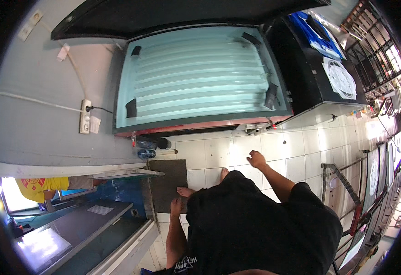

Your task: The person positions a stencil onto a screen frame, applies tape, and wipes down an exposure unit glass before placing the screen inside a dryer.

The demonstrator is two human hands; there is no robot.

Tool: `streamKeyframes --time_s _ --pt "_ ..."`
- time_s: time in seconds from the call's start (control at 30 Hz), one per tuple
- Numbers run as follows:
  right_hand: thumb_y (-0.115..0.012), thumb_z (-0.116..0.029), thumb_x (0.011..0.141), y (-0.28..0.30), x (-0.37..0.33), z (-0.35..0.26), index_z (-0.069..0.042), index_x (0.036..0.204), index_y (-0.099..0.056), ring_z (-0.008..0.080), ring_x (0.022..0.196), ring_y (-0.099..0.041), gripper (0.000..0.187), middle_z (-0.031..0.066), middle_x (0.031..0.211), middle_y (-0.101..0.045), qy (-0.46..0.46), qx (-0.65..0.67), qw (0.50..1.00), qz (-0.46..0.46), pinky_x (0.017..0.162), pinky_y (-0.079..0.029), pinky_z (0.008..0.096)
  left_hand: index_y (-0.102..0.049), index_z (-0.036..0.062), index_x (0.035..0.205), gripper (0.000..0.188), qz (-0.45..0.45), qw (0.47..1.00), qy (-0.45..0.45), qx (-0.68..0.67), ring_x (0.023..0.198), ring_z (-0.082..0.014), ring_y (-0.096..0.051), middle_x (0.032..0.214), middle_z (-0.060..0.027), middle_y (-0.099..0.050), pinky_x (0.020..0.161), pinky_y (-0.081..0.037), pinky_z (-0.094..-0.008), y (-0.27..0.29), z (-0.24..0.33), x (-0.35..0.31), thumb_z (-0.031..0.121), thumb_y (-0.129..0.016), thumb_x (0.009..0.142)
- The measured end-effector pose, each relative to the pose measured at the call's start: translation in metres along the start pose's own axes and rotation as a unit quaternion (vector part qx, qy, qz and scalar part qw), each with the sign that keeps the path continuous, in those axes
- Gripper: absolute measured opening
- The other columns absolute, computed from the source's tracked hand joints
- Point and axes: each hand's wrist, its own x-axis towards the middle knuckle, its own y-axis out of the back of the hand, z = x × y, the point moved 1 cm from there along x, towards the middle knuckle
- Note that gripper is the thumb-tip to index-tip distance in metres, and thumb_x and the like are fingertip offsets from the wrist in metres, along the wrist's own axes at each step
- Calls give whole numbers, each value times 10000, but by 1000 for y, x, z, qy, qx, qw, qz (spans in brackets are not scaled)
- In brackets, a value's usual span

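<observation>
My right hand (256,158) hangs over the tiled floor in front of a large light box, its fingers loosely bent and apart with nothing in them. My left hand (176,207) hangs low at my side, above the edge of a dark floor mat (168,178), and appears empty with its fingers pointing forward. Ahead stands the light box (200,73), with a glass top over several long white tubes. Dark tape pieces (272,95) lie near the corners of its glass. Its black lid (173,18) is raised at the back. Neither hand touches the box.
At the right of the box, a black cabinet (301,68) carries papers with a round print (340,78) and a blue plastic bag (317,34). Bottles (146,154) stand by the left wall. Metal frames (342,183) stand at right. A person in a yellow shirt (40,187) is beyond the doorway.
</observation>
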Motion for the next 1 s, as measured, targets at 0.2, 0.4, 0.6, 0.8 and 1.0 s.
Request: streamKeyframes --time_s 0.2,0.4,0.6,0.8,1.0 --pt "-590 -294 749 61 -9 84 -12 903 -618 333 877 -593 322 198 912 -619 -49 135 984 106 782 -470 396 -580 -28 967 306 -20 906 -203 371 741 -184 -609 833 -124 -634 651 -464 -296 -102 104 49 250 -533 851" --pt "-600 -331 759 21 -6 111 -41 875 -621 337 836 -600 313 184 853 -628 -86 223 964 113 745 -470 408 -582 12 998 290 -116 931 -90 334 722 -147 -593 822 -75 -626 620 -471 -280 -164 203 55 258 -550 849" --pt "-568 -390 770 22 -29 88 -47 884 -621 310 841 -594 365 168 854 -633 -85 216 973 -16 748 -461 388 -587 42 997 311 -155 929 -42 335 603 -139 -560 774 -32 -598 515 -445 -283 -159 201 130 305 -549 835" --pt "-556 -363 811 109 -21 76 -56 928 -609 241 874 -588 333 115 899 -633 -41 256 966 -16 777 -457 338 -601 26 952 359 -299 842 -21 449 605 -126 -536 760 -34 -591 531 -430 -261 -209 237 140 358 -508 853" --pt "-541 -345 858 324 16 74 -43 966 -588 95 694 -526 324 16 768 -585 187 449 874 3 616 -449 255 -620 23 976 414 -404 732 41 548 766 -153 -547 917 -45 -628 667 -435 -294 -307 341 88 399 -478 875"
